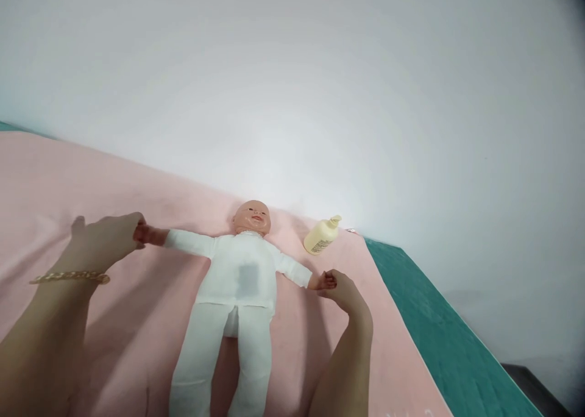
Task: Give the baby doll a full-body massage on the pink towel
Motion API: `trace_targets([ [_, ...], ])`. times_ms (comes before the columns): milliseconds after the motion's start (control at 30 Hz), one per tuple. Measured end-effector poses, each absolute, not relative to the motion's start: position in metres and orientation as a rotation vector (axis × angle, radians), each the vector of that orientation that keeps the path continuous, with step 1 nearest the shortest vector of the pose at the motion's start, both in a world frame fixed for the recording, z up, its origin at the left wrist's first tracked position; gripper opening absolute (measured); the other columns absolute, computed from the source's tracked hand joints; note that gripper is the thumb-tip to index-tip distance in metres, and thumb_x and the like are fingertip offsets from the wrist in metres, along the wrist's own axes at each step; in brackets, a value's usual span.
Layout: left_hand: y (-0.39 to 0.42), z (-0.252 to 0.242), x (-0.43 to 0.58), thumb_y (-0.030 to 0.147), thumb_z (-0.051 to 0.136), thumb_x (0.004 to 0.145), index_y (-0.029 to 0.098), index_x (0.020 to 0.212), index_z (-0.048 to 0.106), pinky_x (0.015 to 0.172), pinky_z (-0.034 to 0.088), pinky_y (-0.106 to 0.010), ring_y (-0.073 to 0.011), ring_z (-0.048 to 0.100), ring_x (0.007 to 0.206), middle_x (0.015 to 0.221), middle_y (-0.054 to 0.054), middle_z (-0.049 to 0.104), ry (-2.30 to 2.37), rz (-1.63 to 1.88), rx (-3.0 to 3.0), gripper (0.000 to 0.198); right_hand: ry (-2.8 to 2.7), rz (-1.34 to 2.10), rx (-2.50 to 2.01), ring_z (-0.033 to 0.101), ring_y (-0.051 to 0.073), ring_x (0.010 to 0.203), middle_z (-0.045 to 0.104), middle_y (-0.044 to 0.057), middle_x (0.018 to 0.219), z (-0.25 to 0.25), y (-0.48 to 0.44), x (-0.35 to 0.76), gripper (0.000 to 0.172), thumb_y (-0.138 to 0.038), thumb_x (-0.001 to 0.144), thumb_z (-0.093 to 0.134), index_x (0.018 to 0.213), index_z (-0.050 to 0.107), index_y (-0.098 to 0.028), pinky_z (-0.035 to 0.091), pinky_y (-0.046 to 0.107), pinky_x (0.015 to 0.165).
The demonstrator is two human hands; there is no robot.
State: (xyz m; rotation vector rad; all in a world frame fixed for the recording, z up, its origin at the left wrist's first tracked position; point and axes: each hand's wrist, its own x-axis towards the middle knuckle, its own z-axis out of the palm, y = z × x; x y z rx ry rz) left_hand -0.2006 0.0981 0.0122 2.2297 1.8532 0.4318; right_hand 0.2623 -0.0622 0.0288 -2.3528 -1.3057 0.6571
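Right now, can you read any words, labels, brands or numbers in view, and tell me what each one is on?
Nothing can be read.
Cream bottle: a block of dark print on its side, too small and blurred to read.
Doll: white suit with a grey patch on the chest, no lettering visible.
Pink blanket, green surface, wall: no text.

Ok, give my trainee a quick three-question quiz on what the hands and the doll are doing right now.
1. True or false: the left hand holds one of the doll's hands.
2. What lies by the doll's head? A) bottle B) towel C) cup
3. The doll lies face ____ on the pink blanket.

Key: 1 true; the right hand holds the doll's other hand. 2 A, the cream bottle. 3 up.
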Motion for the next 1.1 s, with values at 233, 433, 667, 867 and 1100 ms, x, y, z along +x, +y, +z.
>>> trace_targets([
  [233, 0.06, 0.057, -0.155, 0.047, 0.046, 0.094, 0.027, 0.126, 0.06, 0.082, 0.05, -0.036, -0.0276, 0.066, 0.099, 0.12, -0.001, 0.07, 1.695, 0.865, 2.285, 0.041, -1.318, 0.431, -1.969, 0.064, 0.025, 0.106, 0.07, 0.004, 0.114, 0.059, -0.065, 0.223, 0.048, -0.028, 0.075, 0.07, 0.121, 0.058, -0.027, 0.051, 0.037, 0.086],
  [433, 0.046, 0.032, -0.091, 0.03, 0.064, 0.082, 0.028, 0.114, 0.068, 0.092, 0.051, -0.036, -0.0281, 0.063, 0.114, 0.112, 0.0, 0.074, 0.964, 0.724, 2.591, 0.032, -1.681, 0.639, -1.62, 0.062, 0.022, 0.117, 0.07, 0.001, 0.12, 0.061, -0.05, 0.172, 0.042, -0.019, 0.076, 0.073, 0.115, 0.064, -0.029, 0.047, 0.037, 0.098],
  [667, 0.025, 0.008, -0.055, 0.013, 0.049, 0.083, 0.021, 0.14, 0.044, 0.056, 0.045, -0.027, -0.02, 0.065, 0.064, 0.075, 0.0, 0.071, 0.744, 0.452, 2.692, 0.058, -2.003, 0.705, -1.658, 0.066, 0.02, 0.095, 0.072, 0.001, 0.101, 0.056, -0.044, 0.141, 0.041, -0.001, 0.073, 0.066, 0.107, 0.062, -0.024, 0.05, 0.031, 0.078],
  [867, 0.026, 0.005, -0.054, 0.008, 0.052, 0.079, 0.02, 0.136, 0.045, 0.062, 0.047, -0.028, -0.0212, 0.066, 0.073, 0.076, 0.001, 0.071, 0.718, 0.531, 2.67, 0.059, -2.071, 0.591, -1.757, 0.064, 0.021, 0.089, 0.07, 0.003, 0.096, 0.056, -0.046, 0.131, 0.044, 0.002, 0.075, 0.058, 0.113, 0.057, -0.021, 0.047, 0.029, 0.071],
  [1100, 0.038, 0.02, -0.076, 0.022, 0.05, 0.089, 0.025, 0.135, 0.053, 0.082, 0.052, -0.033, -0.0231, 0.068, 0.097, 0.099, -0.002, 0.075, 0.714, 0.741, 2.683, 0.045, -1.883, 0.605, -1.697, 0.063, 0.022, 0.109, 0.07, 0.001, 0.114, 0.065, -0.05, 0.151, 0.043, -0.008, 0.076, 0.061, 0.115, 0.063, -0.027, 0.048, 0.036, 0.092],
])
